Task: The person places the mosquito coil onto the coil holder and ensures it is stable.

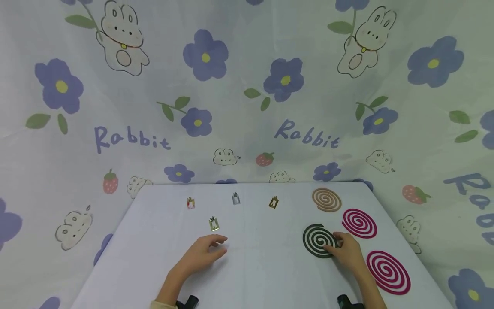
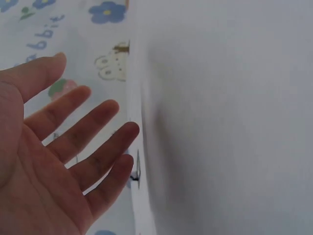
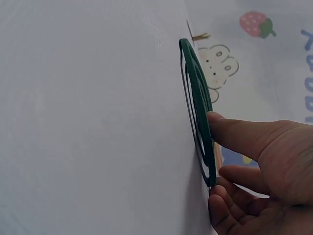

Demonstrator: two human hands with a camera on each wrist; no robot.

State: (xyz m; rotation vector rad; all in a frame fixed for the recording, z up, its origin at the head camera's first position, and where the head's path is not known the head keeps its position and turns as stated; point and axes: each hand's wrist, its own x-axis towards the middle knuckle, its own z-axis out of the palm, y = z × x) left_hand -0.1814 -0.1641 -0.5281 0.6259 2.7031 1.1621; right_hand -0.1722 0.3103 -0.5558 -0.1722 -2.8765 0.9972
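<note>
In the head view my right hand (image 1: 348, 251) holds a dark green mosquito coil (image 1: 319, 241) by its right edge, thumb on top. The right wrist view shows the coil (image 3: 199, 107) nearly edge-on, with the thumb on its face and the other fingers curled at its rim. My left hand (image 1: 204, 254) hovers over the white table, fingers apart and nothing in them. Its palm (image 2: 46, 191) faces the left wrist camera. Nearest to it lies a small gold-coloured metal coil stand (image 1: 214, 224).
A tan coil (image 1: 326, 200), a magenta coil (image 1: 359, 223) and another magenta coil (image 1: 388, 272) lie along the table's right side. Further small stands lie at the back: a multicoloured one (image 1: 191, 203), a silver one (image 1: 236, 198) and a bronze-coloured one (image 1: 273, 202). A patterned curtain (image 1: 239, 107) hangs behind.
</note>
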